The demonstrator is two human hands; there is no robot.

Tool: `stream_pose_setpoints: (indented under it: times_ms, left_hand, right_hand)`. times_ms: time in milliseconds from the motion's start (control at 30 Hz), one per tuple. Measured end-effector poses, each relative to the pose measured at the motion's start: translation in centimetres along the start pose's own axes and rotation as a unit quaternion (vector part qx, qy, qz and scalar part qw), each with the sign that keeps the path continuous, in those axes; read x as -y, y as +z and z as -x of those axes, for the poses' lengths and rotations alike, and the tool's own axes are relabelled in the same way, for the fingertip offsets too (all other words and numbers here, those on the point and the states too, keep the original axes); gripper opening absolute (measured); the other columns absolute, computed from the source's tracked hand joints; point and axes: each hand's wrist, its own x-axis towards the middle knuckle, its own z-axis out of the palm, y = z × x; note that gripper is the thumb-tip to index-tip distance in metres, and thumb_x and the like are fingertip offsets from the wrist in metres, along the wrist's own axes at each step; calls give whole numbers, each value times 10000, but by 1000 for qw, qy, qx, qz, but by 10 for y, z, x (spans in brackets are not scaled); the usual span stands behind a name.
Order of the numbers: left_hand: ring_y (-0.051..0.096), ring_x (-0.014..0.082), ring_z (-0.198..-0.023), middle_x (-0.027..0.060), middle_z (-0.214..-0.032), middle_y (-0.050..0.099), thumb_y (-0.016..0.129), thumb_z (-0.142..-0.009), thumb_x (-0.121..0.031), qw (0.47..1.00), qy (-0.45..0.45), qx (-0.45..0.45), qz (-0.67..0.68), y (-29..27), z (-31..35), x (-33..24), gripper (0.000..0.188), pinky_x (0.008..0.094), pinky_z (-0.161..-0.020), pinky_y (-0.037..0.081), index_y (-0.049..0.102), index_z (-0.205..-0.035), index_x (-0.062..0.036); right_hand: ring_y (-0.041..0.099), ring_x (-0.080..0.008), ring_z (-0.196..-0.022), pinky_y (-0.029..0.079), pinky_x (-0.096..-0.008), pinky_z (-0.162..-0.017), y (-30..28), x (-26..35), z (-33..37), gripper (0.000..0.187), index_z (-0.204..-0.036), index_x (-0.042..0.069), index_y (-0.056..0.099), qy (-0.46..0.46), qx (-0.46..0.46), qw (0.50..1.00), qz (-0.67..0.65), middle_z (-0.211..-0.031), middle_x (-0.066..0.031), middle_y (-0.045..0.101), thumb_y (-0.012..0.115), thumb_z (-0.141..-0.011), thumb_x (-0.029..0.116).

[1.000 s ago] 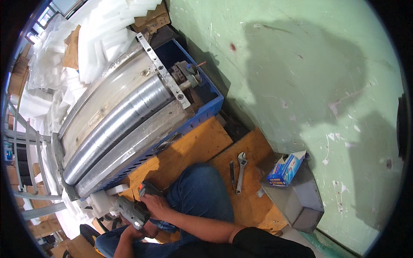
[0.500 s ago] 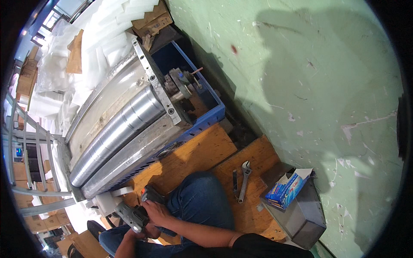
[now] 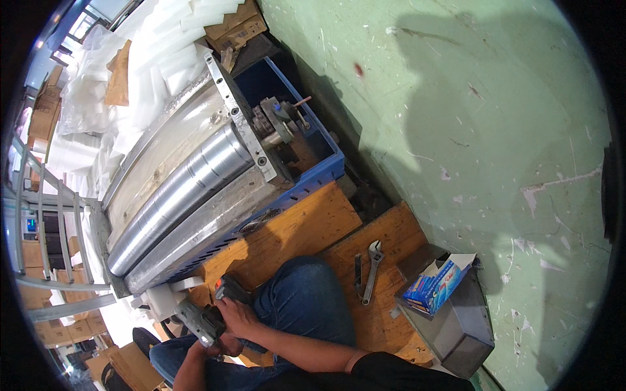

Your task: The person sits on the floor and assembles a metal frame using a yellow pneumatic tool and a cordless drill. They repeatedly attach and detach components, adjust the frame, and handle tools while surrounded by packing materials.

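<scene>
A dark grey cordless drill [image 3: 201,323] with a red-marked battery end [image 3: 229,287] lies low in front of me, over my lap. My right hand [image 3: 237,317] is wrapped round its handle. At the rear of the drill body my left hand [image 3: 226,345] is closed on it, its fingers partly hidden. The drill's front end points at a white plastic block [image 3: 159,304] near the end of a metal frame. In that frame lies a shiny steel roller [image 3: 186,190]. Whether the drill's bit touches the block I cannot make out.
A blue crate [image 3: 334,163] is under the roller frame. An adjustable wrench [image 3: 372,277] and a thin dark tool [image 3: 358,274] lie on the wooden boards [image 3: 293,225]. To the right, a blue-and-white carton [image 3: 433,287] rests on a grey metal box [image 3: 453,332] beside the green wall [image 3: 482,143].
The view has shifted slightly. Both hands keep their hold on the drill, which stays pointed at the white block.
</scene>
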Motion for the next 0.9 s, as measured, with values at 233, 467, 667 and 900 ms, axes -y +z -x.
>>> stream_pose_setpoints:
  times_ms: [233, 467, 667, 900]
  left_hand:
    - [488, 223, -1345, 31, -1441, 543, 818, -799, -241, 997, -20, 21, -67, -7, 7, -11, 718, 363, -1182, 307, 503, -1438, -156]
    - [444, 237, -1403, 44, -1504, 497, 905, -665, -242, 988, -51, 71, -129, 7, 6, 17, 946, 372, -1202, 288, 448, -1491, -180]
    - [443, 250, -1385, 64, -1474, 500, 856, -719, -228, 996, -61, 60, -3, -14, 9, -18, 857, 377, -1164, 319, 447, -1467, -135]
    - [515, 258, -1231, 82, -1314, 559, 846, -739, -248, 997, -58, 48, 0, -6, 7, -9, 700, 378, -1042, 384, 522, -1342, -102]
  right_hand:
    - [616, -412, -1114, 538, -480, -914, 1, -1, 1, 787, -1356, 34, 467, 6, 12, 1000, 26, -1237, -198, 565, 848, -679, 158]
    - [623, -408, -1104, 550, -480, -897, -3, 7, 5, 740, -1309, 34, 476, 5, 14, 1000, 20, -1221, -197, 573, 850, -682, 156]
    - [628, -407, -1097, 554, -481, -888, 5, 0, -1, 703, -1269, 32, 483, 14, 2, 1000, 24, -1207, -199, 578, 847, -678, 142]
    - [616, -422, -1106, 547, -496, -886, -1, 4, 3, 755, -1303, 25, 462, 9, 21, 999, 23, -1204, -207, 563, 854, -667, 135]
